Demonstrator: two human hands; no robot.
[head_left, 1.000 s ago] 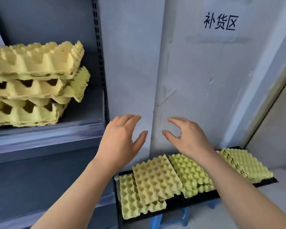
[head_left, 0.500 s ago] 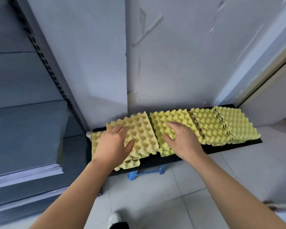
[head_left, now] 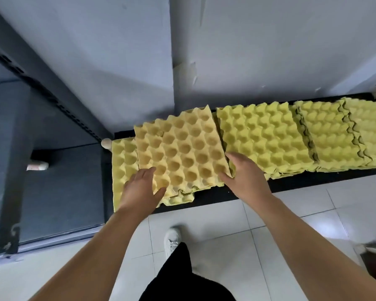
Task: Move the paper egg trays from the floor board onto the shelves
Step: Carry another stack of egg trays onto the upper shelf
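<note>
A stack of orange-yellow paper egg trays (head_left: 182, 146) lies skewed on the left part of the black floor board (head_left: 291, 185), on top of a paler tray (head_left: 124, 159). My left hand (head_left: 141, 190) covers the stack's front left corner, thumb at the front edge. At the front right corner is my right hand (head_left: 245, 179), with its fingers tucked along the right edge and its thumb on the front. More lime-yellow tray stacks (head_left: 263, 137) (head_left: 328, 135) (head_left: 373, 131) fill the board to the right.
The dark grey shelf unit stands at the left, with its perforated upright (head_left: 41, 83) and a low shelf (head_left: 63, 181). The white wall rises right behind the board. My white shoe (head_left: 172, 242) is on the tiled floor just in front.
My view has tipped down from the shelf with its stacked trays to the board. Both hands have dropped from mid-air onto the left stack and now grip its front corners.
</note>
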